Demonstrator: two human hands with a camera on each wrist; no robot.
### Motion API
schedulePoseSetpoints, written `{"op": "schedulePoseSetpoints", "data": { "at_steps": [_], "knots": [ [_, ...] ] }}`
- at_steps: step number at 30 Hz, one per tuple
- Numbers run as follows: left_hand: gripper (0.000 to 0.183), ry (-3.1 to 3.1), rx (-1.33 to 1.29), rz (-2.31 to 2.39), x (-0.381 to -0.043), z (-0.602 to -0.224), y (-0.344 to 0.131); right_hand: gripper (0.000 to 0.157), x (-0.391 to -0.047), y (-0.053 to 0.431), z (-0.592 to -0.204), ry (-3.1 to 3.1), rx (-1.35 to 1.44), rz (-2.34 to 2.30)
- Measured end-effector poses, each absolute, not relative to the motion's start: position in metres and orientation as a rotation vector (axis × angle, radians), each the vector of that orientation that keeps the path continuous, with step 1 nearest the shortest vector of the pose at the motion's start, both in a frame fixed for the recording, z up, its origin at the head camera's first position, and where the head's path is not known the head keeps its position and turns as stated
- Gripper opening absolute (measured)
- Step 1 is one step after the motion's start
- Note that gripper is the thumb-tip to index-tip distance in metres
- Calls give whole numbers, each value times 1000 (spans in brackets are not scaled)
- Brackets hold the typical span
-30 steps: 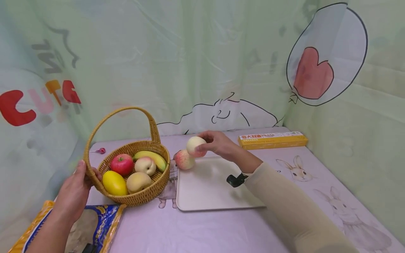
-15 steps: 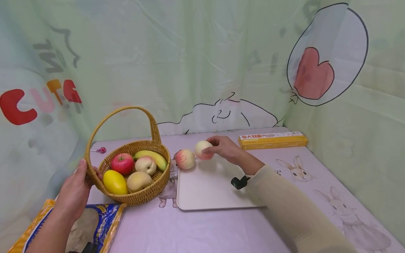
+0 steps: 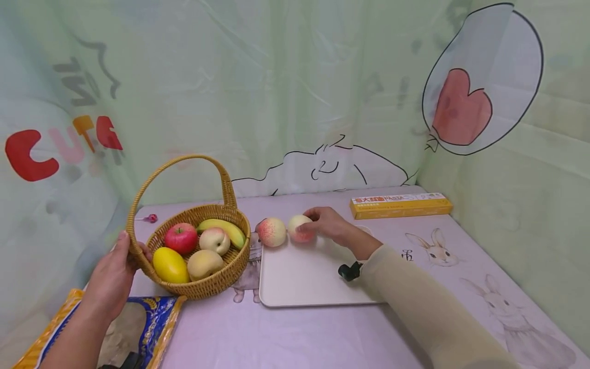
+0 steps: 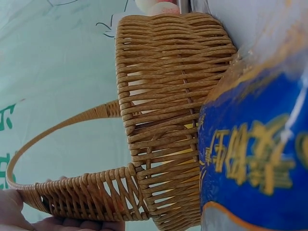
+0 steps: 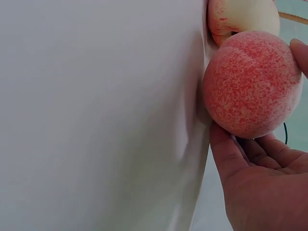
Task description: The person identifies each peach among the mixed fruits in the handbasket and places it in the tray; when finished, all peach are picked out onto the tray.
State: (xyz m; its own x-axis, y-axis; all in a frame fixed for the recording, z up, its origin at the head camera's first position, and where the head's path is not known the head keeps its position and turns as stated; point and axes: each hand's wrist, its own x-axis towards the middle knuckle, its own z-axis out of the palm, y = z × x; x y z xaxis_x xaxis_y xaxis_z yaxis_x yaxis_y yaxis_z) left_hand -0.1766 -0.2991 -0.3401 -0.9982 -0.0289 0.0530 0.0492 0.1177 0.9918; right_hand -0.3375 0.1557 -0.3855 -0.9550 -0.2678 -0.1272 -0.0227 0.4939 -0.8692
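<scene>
My left hand (image 3: 109, 279) grips the base of the handle of a wicker basket (image 3: 221, 281). In it lie a red apple (image 3: 181, 238), a banana (image 3: 226, 229), a yellow mango-shaped fruit (image 3: 170, 265), a pale peach (image 3: 214, 241) and a tan round fruit (image 3: 205, 264). To the right, my right hand (image 3: 335, 229) holds a red-and-cream peach (image 3: 300, 229) between thumb and fingers, low over the far edge of a white tray (image 3: 313, 284). A second speckled peach (image 3: 273, 232) sits beside it at the tray's far left corner. The right wrist view shows the held peach (image 5: 250, 86) close to the tray surface.
A blue-and-yellow plastic bag (image 3: 152, 323) lies in front of the basket, under my left forearm. At the back right is a long yellow pasta box (image 3: 401, 206). A lollipop (image 3: 151, 218) lies behind the basket at left. Printed curtains (image 3: 258, 92) enclose the table.
My right hand has moved the peach rightward and down, from above the other peach to beside it over the tray. The left hand keeps its grip on the basket handle.
</scene>
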Motion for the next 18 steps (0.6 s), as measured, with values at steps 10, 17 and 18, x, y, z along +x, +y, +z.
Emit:
{"op": "schedulePoseSetpoints", "data": {
  "at_steps": [10,17,18],
  "knots": [
    [61,-2311,-44,-2029,-178,-339,-301,60,-332,149,-381,2538,-270,-1391],
    [64,-2356,18,-2001,-178,-340,-300,68,-330,148,-381,2539,-278,-1350],
    [64,-2358,21,-1999,-178,-340,-300,70,-331,148,-381,2541,-287,-1341]
  ]
}}
